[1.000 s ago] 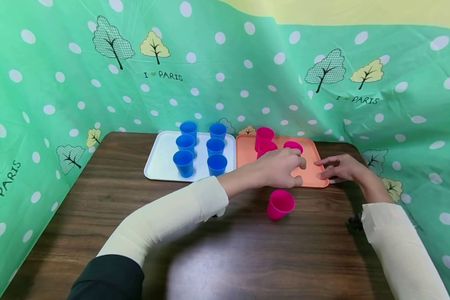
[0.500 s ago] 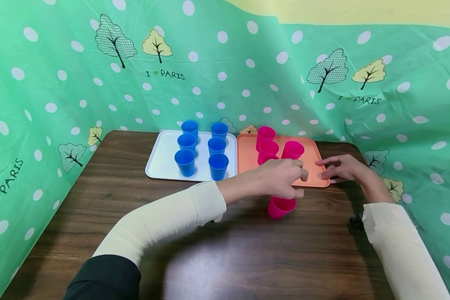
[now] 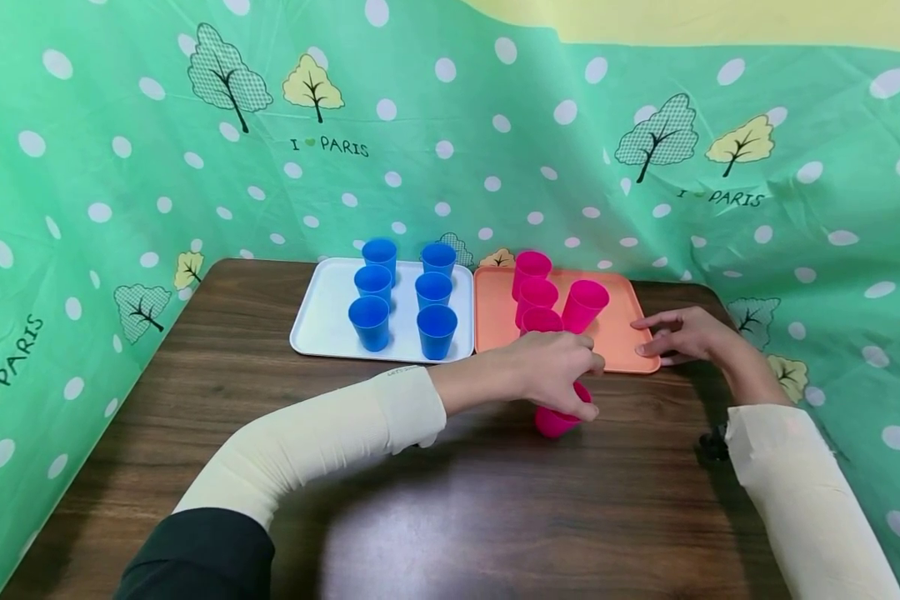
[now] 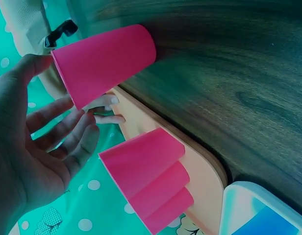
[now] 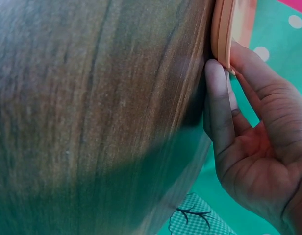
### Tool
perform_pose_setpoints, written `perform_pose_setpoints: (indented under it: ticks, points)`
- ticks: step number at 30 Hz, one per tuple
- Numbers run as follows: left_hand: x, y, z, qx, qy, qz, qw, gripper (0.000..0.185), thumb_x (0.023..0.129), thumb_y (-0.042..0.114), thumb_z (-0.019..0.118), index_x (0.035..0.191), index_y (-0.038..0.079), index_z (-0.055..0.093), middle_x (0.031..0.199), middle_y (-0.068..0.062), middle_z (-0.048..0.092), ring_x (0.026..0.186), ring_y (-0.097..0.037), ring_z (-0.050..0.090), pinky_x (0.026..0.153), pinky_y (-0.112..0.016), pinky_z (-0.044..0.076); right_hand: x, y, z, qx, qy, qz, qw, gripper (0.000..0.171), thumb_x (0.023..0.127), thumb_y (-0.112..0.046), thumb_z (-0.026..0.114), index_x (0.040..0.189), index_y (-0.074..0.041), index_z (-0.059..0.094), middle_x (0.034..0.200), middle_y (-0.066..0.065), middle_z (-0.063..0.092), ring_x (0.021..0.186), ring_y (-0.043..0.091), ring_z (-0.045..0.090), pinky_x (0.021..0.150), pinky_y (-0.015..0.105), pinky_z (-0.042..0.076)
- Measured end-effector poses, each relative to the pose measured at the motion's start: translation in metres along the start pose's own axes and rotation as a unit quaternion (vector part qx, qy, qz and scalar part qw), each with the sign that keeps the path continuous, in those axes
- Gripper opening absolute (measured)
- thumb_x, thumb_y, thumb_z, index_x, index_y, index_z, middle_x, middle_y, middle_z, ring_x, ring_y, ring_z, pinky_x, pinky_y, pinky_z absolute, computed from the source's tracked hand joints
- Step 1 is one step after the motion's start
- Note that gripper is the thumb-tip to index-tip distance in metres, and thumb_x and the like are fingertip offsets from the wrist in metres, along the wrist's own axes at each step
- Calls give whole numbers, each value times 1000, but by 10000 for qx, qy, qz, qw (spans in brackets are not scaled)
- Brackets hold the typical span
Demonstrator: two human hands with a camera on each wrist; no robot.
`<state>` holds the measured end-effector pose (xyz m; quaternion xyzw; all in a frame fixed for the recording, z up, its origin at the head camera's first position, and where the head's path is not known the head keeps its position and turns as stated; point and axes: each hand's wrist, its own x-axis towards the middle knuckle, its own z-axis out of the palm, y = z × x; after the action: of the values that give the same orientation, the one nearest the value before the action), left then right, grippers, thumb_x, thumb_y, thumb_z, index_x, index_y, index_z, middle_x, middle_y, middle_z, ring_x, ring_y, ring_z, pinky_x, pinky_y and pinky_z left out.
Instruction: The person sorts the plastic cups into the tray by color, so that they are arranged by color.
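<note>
A pink cup (image 3: 553, 423) stands upright on the table in front of the orange tray (image 3: 621, 354). My left hand (image 3: 555, 367) reaches over it from behind, thumb and fingers spread across its mouth. In the left wrist view, the fingertips (image 4: 67, 104) are right at the rim of this pink cup (image 4: 104, 63). At the orange tray's front right corner, my right hand (image 3: 686, 335) pinches the edge. The right wrist view has that hand (image 5: 254, 137) with its thumb over the tray's rim (image 5: 223, 34). Several pink cups (image 3: 585, 304) stand on the orange tray.
Left of the orange tray, and against it, lies a white tray (image 3: 322, 321) bearing several blue cups (image 3: 437, 333) in two columns. Both trays sit near the back of the dark wooden table (image 3: 450, 517). A green dotted cloth (image 3: 390, 75) hangs behind.
My left hand has come down and toward me, from above the orange tray to the rim of the pink cup in front. The right hand stays at the tray corner.
</note>
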<state>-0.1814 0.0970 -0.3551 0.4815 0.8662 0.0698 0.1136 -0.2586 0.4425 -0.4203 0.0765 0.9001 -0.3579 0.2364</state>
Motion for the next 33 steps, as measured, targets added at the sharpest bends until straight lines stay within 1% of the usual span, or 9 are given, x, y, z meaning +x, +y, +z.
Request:
perform_pose_setpoints:
  ticks: [6,11,17,22,25,30,33]
  points:
    - [1,2,-2,-174,-190,-29,9997,69,94,61,82,152,26,70,141,6,68,109,-1,62,80,-14,58,0,0,-1,5,-6,1,10000,81,96,-31,93,163,-1,57,94,-5,82,86,16,80,82,34,71]
    - [0,3,-3,-229,-298,-37,9993,74,91,62,86,154,25,69,143,6,68,114,-2,61,84,-14,58,-1,-1,-1,62,-28,-30,10000,79,99,-26,91,163,1,54,95,-5,84,86,15,81,82,35,71]
    - [-2,2,-1,-387,-313,19,9988,72,87,56,92,148,23,71,138,5,69,112,-2,61,84,-13,58,-4,-3,1,64,0,4,10000,77,100,-24,89,163,2,54,94,-5,82,85,15,80,82,35,71]
    - [-2,1,-1,-747,-324,48,9967,70,85,47,97,145,20,73,134,5,70,112,-2,60,81,-12,57,-5,-4,1,85,-9,-24,10000,76,101,-22,88,163,3,53,95,-5,83,84,15,80,82,35,71]
    - [-1,2,-1,-909,-338,48,9953,64,85,43,99,139,19,74,130,5,70,109,-2,60,79,-11,57,-4,-3,0,88,-38,-15,10000,77,101,-22,88,164,3,53,95,-6,83,85,15,80,82,35,71]
    - [3,4,-3,-951,-331,47,9949,55,84,42,99,129,22,75,125,7,70,108,-1,60,78,-11,56,-3,-1,0,107,-63,0,9999,77,101,-24,88,164,2,53,95,-6,83,85,16,80,82,35,71]
    - [6,6,-6,-954,-308,64,9949,53,85,41,99,128,21,75,125,7,71,109,-2,61,79,-12,57,-2,1,0,114,-51,-10,9999,78,100,-26,89,164,2,53,95,-7,82,85,16,80,82,34,71]
